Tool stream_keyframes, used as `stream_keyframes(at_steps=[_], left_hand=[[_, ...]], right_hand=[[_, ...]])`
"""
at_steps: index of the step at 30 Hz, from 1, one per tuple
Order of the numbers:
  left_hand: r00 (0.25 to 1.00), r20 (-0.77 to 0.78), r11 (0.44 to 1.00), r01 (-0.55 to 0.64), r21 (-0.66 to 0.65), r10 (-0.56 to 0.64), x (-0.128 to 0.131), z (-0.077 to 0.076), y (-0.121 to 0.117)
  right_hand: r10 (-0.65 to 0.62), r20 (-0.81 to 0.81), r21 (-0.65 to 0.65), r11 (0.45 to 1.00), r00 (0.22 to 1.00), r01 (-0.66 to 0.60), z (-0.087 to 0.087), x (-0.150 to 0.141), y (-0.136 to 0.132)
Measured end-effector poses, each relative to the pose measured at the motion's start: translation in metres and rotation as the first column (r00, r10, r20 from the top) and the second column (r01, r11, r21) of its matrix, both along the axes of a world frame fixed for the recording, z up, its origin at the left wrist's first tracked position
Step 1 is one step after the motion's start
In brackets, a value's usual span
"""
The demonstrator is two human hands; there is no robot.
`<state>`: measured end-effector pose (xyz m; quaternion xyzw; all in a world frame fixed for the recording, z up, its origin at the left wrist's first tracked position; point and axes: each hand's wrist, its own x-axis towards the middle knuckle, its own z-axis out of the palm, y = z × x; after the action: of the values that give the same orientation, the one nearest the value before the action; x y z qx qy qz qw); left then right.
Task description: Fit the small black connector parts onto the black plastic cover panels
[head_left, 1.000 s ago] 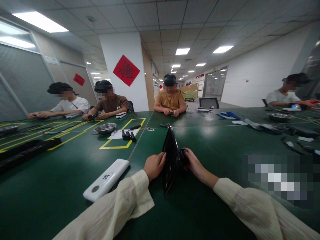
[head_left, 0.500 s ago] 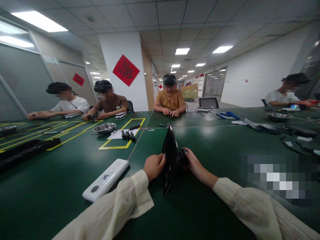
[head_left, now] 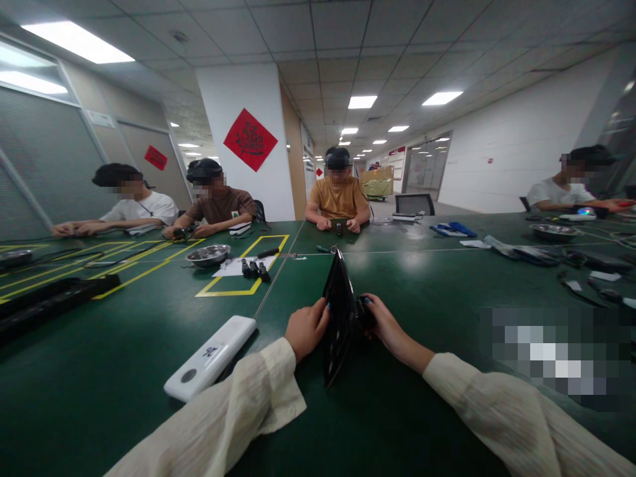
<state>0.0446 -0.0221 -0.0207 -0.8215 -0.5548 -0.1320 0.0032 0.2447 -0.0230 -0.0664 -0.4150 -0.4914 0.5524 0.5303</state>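
Note:
A flat, glossy black panel (head_left: pixel 338 324) stands nearly edge-on and upright in front of me, over the green table. My left hand (head_left: pixel 307 326) grips its left face, with the thumb near the panel and the fingers curled. On the other side, my right hand (head_left: pixel 385 323) is closed around a dark knob-like part (head_left: pixel 365 313) at the panel's back. Some right fingertips are hidden behind that part. To the left of my left hand lies a white power bank (head_left: pixel 211 358) marked with dark characters.
Beyond the panel are a metal bowl (head_left: pixel 209 255), several small black parts (head_left: pixel 255 269) on white paper and a co-worker (head_left: pixel 338 195). A long black tray (head_left: pixel 54 301) lies left. Blue gloves (head_left: pixel 453 230) and cables are at the right; a blurred patch covers something nearer.
The co-worker opposite has moved their hands apart, and a small dark object now stands between them on the table. My hands and the black panel have barely moved.

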Motion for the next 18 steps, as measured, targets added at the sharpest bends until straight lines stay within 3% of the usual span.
stream_keyframes(at_steps=[18], left_hand=[[0.999,0.008,0.999,0.032,-0.010,-0.031,-0.0012,-0.0001,0.0009]], right_hand=[[-0.011,-0.016,-0.002,1.000,1.000,0.011,-0.0033,0.0003,0.0021]])
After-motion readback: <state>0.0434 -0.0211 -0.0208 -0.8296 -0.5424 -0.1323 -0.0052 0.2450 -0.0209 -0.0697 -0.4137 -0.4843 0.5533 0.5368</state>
